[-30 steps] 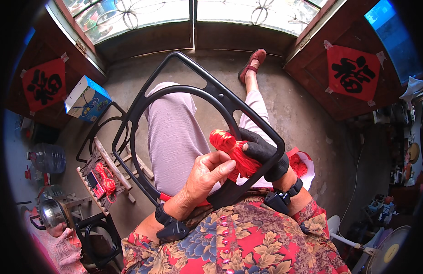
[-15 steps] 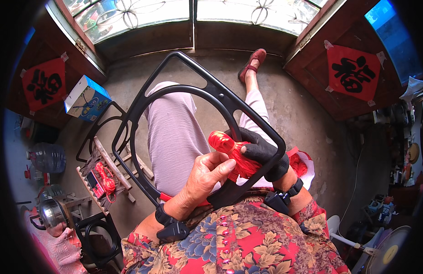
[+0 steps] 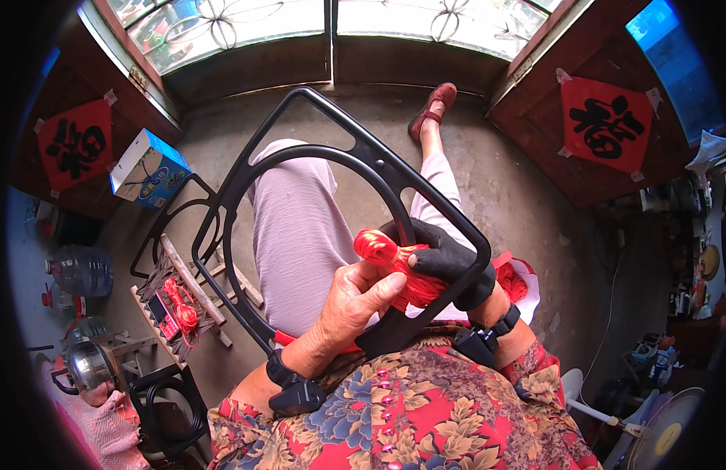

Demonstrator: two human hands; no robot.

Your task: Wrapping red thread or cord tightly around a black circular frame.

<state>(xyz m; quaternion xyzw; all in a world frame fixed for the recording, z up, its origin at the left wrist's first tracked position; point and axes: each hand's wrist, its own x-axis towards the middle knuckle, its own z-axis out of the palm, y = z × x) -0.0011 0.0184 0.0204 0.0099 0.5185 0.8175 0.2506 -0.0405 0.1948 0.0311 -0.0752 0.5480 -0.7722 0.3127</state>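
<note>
The gloved right hand [image 3: 445, 262] closes around the red cord [image 3: 420, 288], inside the frame's [image 3: 381, 164] near right part. The left hand [image 3: 351, 301] curls beside it, fingertips hidden, so any pinch is unclear. Loops could slip and tangle if the right grip slackens.

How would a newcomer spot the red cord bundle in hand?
Find the large black frame mid-view. At its lower right, the black-gloved right grip holds the red cord bundle. Only it is held; another red coil lies on the wooden stool.
</note>
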